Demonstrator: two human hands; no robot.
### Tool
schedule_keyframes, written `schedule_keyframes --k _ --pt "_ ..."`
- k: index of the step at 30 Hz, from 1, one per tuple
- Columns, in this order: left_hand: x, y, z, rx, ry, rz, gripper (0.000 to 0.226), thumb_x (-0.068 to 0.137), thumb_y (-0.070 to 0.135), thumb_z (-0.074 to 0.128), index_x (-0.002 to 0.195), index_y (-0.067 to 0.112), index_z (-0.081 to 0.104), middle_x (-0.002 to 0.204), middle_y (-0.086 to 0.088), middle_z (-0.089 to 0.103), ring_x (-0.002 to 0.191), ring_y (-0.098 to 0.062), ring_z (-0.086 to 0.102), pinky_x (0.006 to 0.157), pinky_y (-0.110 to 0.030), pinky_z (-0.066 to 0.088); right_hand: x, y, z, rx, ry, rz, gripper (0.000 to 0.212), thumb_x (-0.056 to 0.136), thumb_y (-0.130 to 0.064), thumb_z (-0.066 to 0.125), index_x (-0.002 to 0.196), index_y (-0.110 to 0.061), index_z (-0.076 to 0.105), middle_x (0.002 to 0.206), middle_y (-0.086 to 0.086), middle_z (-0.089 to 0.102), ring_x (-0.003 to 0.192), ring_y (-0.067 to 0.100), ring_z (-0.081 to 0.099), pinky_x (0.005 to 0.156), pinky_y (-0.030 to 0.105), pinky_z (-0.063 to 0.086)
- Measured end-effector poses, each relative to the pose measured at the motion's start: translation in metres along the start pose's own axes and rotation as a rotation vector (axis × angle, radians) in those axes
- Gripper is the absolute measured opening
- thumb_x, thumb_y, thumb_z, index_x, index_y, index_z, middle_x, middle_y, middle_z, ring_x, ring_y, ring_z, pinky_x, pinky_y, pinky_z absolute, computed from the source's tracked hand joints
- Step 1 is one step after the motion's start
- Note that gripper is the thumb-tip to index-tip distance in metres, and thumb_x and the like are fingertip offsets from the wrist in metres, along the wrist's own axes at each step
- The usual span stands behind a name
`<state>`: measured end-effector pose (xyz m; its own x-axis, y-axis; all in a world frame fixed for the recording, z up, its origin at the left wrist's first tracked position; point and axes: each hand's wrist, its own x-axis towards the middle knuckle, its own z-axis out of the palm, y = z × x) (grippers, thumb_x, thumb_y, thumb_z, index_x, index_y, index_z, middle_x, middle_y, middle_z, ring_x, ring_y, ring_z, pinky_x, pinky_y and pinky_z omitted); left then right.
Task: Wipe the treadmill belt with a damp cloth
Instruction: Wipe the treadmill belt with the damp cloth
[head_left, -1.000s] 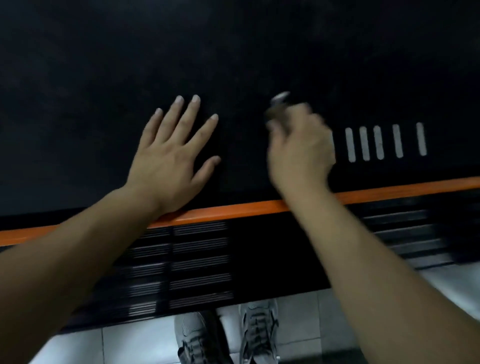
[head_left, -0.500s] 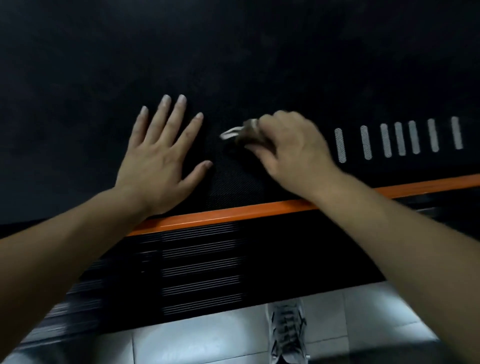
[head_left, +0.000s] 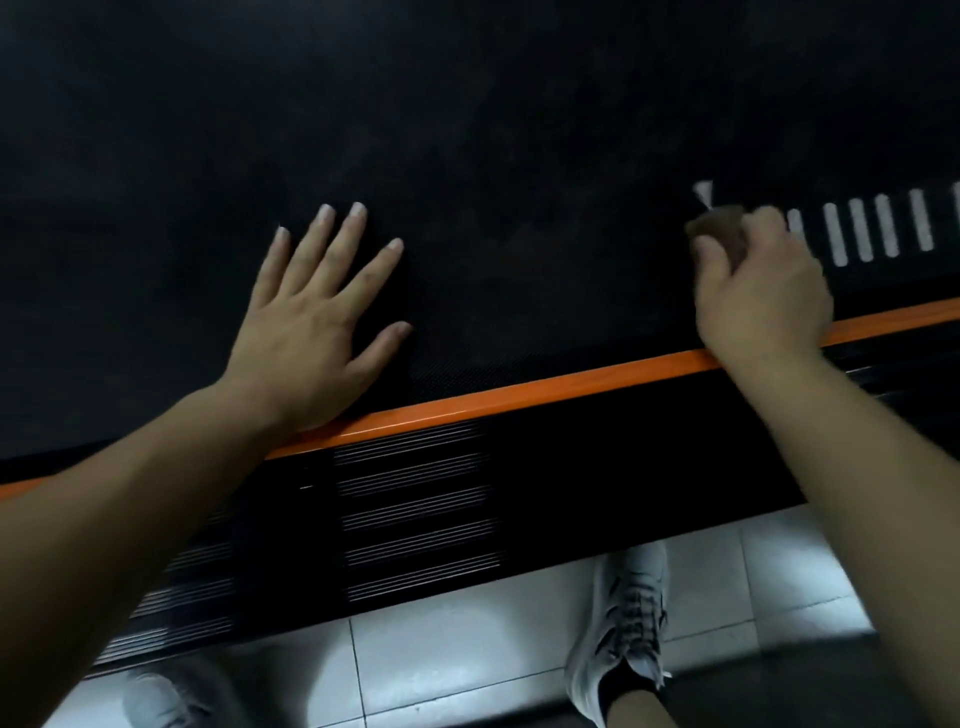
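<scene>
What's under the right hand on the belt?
A bunched brownish cloth, gripped by curled fingers, on the black belt; a pale corner pokes out. The right hand covers the rest.

From my feed I could see little of the room, only a strip of floor (head_left: 447, 654) along the bottom edge. It was laid in pale, glossy square tiles with thin dark grout lines (head_left: 357, 670). Soft bright patches of glare (head_left: 493, 631) lay on the tiles, though the scene was dim overall. A dark band (head_left: 779, 693) crossed the floor at the lower right; I could not tell what it was. Above the tiles ran a black ribbed side rail (head_left: 415, 519) topped by an orange strip (head_left: 519, 392).
</scene>
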<state>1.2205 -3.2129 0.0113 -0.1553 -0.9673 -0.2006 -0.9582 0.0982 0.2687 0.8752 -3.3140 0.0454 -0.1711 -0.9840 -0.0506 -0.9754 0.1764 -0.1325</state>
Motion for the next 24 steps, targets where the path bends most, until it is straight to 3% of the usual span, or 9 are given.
schedule_keyframes --k 2,6,8,12,13,19,21,23,24 --pt "-0.006 -0.008 0.0 0.012 0.011 0.012 0.074 0.098 0.064 0.023 0.164 0.03 0.016 0.172 -0.004 -0.003 0.158 -0.02 -0.012 0.127 -0.046 -0.006 -0.027 -0.031 0.008 0.038 0.022 0.04 0.031 0.099 -0.043 0.048 0.115 -0.017 0.05 0.107 0.015 0.06 0.1 0.037 0.059 0.071 0.038 0.038" --pt "-0.016 -0.027 -0.004 0.015 0.007 0.003 0.074 0.098 0.063 0.023 0.164 0.03 0.016 0.172 -0.005 -0.003 0.158 -0.021 -0.011 0.127 -0.045 -0.006 -0.095 -0.124 0.031 0.156 -0.106 -0.366 0.028 0.095 -0.042 0.055 0.107 -0.017 0.054 0.1 0.011 0.061 0.091 0.033 0.059 0.069 0.04 0.044" --pt "-0.027 -0.044 -0.007 0.019 0.014 -0.038 0.074 0.098 0.064 0.022 0.164 0.031 0.014 0.172 -0.004 -0.005 0.158 -0.02 -0.013 0.127 -0.044 -0.007 -0.086 -0.132 0.031 0.148 -0.082 -0.432 0.029 0.094 -0.042 0.055 0.108 -0.016 0.055 0.101 0.013 0.061 0.094 0.036 0.059 0.07 0.042 0.045" --pt "-0.051 -0.075 -0.009 0.009 0.046 -0.077 0.073 0.099 0.064 0.023 0.164 0.031 0.016 0.172 -0.005 -0.003 0.158 -0.02 -0.011 0.127 -0.044 -0.006 -0.027 -0.121 0.029 0.123 0.049 -0.019 0.032 0.097 -0.043 0.05 0.114 -0.017 0.052 0.111 0.014 0.061 0.104 0.038 0.059 0.073 0.044 0.044" --pt "-0.054 -0.08 -0.009 0.006 0.046 -0.083 0.073 0.099 0.064 0.024 0.163 0.031 0.016 0.172 -0.005 -0.003 0.158 -0.019 -0.011 0.127 -0.045 -0.005 -0.029 -0.134 0.033 0.107 0.076 -0.001 0.031 0.097 -0.043 0.05 0.115 -0.017 0.052 0.112 0.014 0.06 0.104 0.037 0.058 0.074 0.044 0.044" --pt "-0.072 -0.103 -0.012 -0.003 0.062 -0.12 0.072 0.099 0.063 0.025 0.163 0.03 0.019 0.172 -0.005 0.0 0.158 -0.022 -0.008 0.127 -0.046 -0.004 -0.1 -0.202 0.047 0.125 -0.071 -0.656 0.025 0.09 -0.036 0.062 0.102 -0.015 0.058 0.092 0.012 0.059 0.084 0.034 0.056 0.065 0.038 0.035" --pt "-0.073 -0.105 -0.011 -0.014 0.079 -0.126 0.072 0.099 0.063 0.026 0.163 0.03 0.02 0.172 -0.005 0.001 0.158 -0.022 -0.007 0.127 -0.046 -0.004 -0.06 -0.194 0.043 0.068 -0.039 -0.522 0.029 0.093 -0.041 0.057 0.109 -0.017 0.058 0.102 0.014 0.061 0.095 0.038 0.059 0.072 0.043 0.044" --pt "-0.073 -0.106 -0.009 -0.013 0.091 -0.132 0.072 0.099 0.063 0.026 0.163 0.029 0.021 0.172 -0.006 0.002 0.158 -0.022 -0.006 0.127 -0.047 -0.003 -0.028 -0.194 0.04 0.128 -0.024 -0.186 0.031 0.096 -0.043 0.053 0.115 -0.019 0.054 0.113 0.013 0.06 0.105 0.035 0.059 0.08 0.044 0.047" --pt "-0.073 -0.106 -0.008 -0.017 0.097 -0.134 0.072 0.1 0.063 0.027 0.163 0.028 0.021 0.172 -0.006 0.002 0.158 -0.023 -0.006 0.127 -0.047 -0.003 -0.03 -0.199 0.042 0.154 -0.011 -0.115 0.031 0.096 -0.044 0.052 0.115 -0.02 0.053 0.114 0.012 0.06 0.106 0.034 0.058 0.081 0.044 0.047"
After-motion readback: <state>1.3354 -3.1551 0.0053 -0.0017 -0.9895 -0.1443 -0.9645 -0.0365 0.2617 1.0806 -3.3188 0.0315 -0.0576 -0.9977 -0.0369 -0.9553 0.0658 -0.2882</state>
